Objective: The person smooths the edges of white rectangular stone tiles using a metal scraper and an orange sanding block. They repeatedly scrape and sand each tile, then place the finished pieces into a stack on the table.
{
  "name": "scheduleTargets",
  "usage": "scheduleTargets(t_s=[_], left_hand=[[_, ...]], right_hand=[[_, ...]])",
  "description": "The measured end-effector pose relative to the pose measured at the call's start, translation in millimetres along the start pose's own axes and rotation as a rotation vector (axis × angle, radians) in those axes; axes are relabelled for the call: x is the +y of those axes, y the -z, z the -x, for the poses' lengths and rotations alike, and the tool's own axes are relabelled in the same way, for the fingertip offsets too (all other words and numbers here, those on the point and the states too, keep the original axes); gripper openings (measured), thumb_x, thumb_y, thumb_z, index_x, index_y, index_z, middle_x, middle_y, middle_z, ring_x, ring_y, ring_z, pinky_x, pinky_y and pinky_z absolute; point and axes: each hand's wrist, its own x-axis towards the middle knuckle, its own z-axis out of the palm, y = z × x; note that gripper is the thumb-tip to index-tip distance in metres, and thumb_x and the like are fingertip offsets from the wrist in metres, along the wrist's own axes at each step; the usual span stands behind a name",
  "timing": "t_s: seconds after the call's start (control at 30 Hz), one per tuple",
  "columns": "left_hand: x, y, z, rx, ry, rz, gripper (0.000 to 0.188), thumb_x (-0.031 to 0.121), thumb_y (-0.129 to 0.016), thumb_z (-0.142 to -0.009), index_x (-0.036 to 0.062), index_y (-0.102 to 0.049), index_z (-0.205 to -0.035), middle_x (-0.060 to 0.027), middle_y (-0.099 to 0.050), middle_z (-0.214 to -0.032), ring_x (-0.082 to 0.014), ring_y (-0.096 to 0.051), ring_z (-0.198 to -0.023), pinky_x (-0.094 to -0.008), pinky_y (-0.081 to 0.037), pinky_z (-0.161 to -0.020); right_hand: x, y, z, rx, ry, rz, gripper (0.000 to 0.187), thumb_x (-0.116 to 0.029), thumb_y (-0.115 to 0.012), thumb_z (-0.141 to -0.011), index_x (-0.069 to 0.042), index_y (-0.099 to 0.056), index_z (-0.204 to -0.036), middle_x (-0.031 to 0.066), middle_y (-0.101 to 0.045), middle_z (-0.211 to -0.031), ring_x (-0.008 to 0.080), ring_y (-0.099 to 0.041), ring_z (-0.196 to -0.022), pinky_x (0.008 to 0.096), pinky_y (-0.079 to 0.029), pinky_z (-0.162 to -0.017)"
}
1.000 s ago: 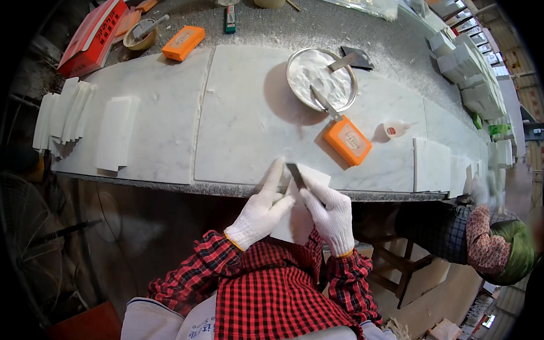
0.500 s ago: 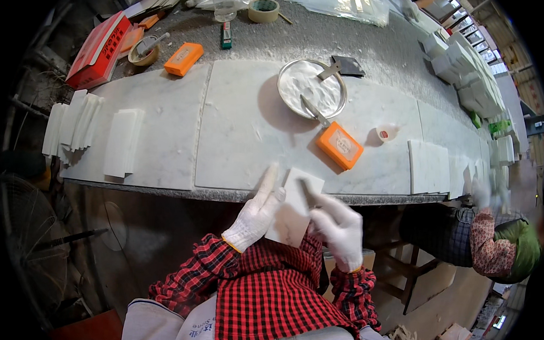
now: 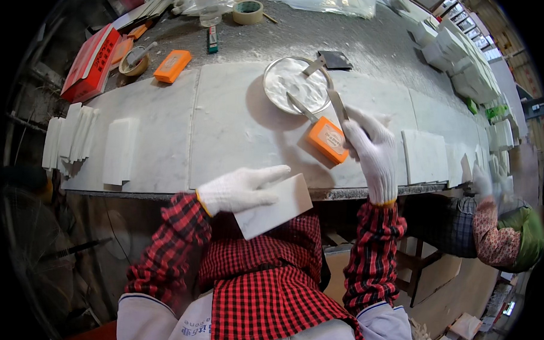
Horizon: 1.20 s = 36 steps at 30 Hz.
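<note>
Your right hand (image 3: 373,151) hides the lower end of the scraper (image 3: 337,104); your left hand (image 3: 235,188) covers part of the white tile (image 3: 282,207); rightward, a co-worker's hand (image 3: 482,181) blurs; plastic sheets (image 3: 329,2) run off the top!

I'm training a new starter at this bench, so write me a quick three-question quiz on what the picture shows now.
1. What does the left hand hold?
A) an orange box
B) a white tile
C) a roll of tape
2. True or false: the metal bowl contains white material.
3. Short answer: what does the right hand hold?

Key:
1. B
2. True
3. A flat-bladed tool
</note>
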Motion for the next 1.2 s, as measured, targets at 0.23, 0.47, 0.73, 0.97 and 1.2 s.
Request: scheduleTargets(t_s=[0.23,0.47,0.73,0.97,1.2], left_hand=[[16,53,-62,-0.263,0.082,-0.314,0.054,0.027,-0.078,-0.082,0.0125,-0.07,-0.133,-0.0156,-0.077,-0.107,-0.0268,-0.074,-0.096,-0.0377,-0.057,-0.089],[11,16,-46,0.201,-0.212,-0.558,0.049,0.012,-0.077,-0.081,0.0125,-0.068,-0.13,-0.0112,-0.065,-0.112,-0.0333,-0.064,-0.104,-0.0418,-0.053,-0.092],[-4,-6,-37,0.375,-0.331,-0.441,0.072,0.025,-0.087,-0.072,0.0089,-0.063,-0.138,-0.0134,-0.064,-0.121,-0.0349,-0.059,-0.118,-0.0448,-0.048,-0.104],[2,-18,-32,0.292,-0.365,-0.645,0.104,0.042,-0.096,-0.053,0.01,-0.058,-0.144,-0.009,-0.055,-0.137,-0.0344,-0.049,-0.132,-0.0505,-0.038,-0.113],[0,-20,-34,0.306,-0.346,-0.662,0.097,0.036,-0.095,-0.054,0.013,-0.061,-0.142,-0.0073,-0.056,-0.136,-0.0342,-0.05,-0.129,-0.0488,-0.04,-0.111]], right_hand=[[72,24,92,0.032,-0.223,-0.136,0.037,-0.003,-0.068,-0.097,0.0,-0.069,-0.134,0.0034,-0.072,-0.092,0.0058,-0.063,-0.079,0.0214,-0.05,-0.069],[93,16,63,-0.118,0.2,0.166,0.03,0.001,-0.066,-0.093,-0.002,-0.073,-0.122,0.0131,-0.076,-0.102,0.0207,-0.071,-0.089,0.0318,-0.056,-0.083],[97,4,18,-0.357,0.354,0.17,0.029,0.002,-0.066,-0.087,-0.005,-0.077,-0.113,0.0151,-0.073,-0.094,0.0281,-0.068,-0.085,0.0347,-0.055,-0.081],[99,8,8,-0.428,0.417,0.272,0.038,0.004,-0.064,-0.081,-0.01,-0.078,-0.113,0.012,-0.071,-0.091,0.0296,-0.067,-0.082,0.0357,-0.055,-0.078],[100,6,8,-0.438,0.562,0.362,0.044,0.006,-0.063,-0.079,-0.015,-0.078,-0.115,0.0099,-0.069,-0.088,0.0313,-0.067,-0.082,0.0383,-0.055,-0.073]])
